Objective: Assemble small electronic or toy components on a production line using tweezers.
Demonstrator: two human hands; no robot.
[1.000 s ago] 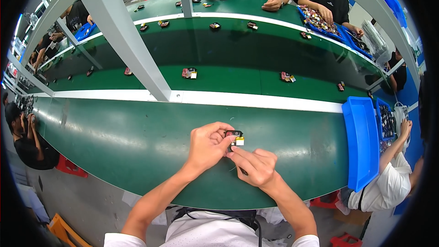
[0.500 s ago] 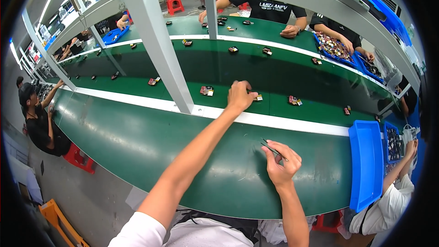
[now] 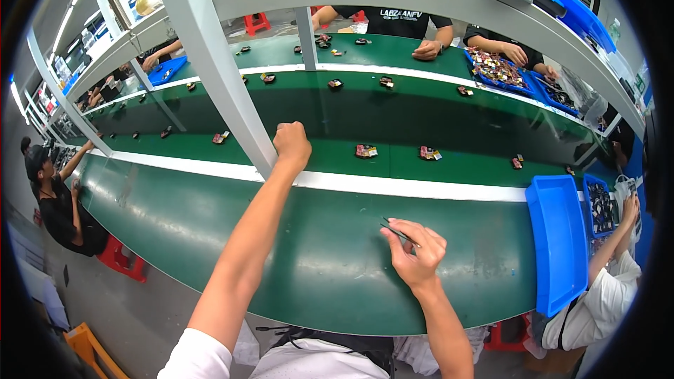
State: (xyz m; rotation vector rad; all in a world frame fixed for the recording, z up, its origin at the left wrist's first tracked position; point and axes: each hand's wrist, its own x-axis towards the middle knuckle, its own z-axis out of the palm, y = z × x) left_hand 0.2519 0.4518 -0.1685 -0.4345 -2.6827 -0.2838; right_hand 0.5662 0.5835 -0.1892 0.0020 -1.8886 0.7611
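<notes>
My left hand (image 3: 291,144) is over the green conveyor belt, just right of the grey post. Its fingers are curled in, and whatever they hold or touch is hidden behind the hand. On the belt to its right sit a small black-and-pink electronic part (image 3: 366,151) with a pale yellow-white patch and a similar part (image 3: 430,153). Above the near green worktop (image 3: 330,260), my right hand (image 3: 415,251) grips dark, thin tweezers (image 3: 397,230), their tips pointing up and left.
A blue tray (image 3: 558,245) stands at the worktop's right end. The grey post (image 3: 217,63) rises from the white rail (image 3: 393,184). More parts dot the belt. Co-workers sit across the line, at the far left and at the right; a blue bin (image 3: 502,70) across holds many parts.
My left hand has moved left along the belt, from one part to where another lay, and now covers that spot. My right hand still holds the tweezers. The view has shifted slightly.
</notes>
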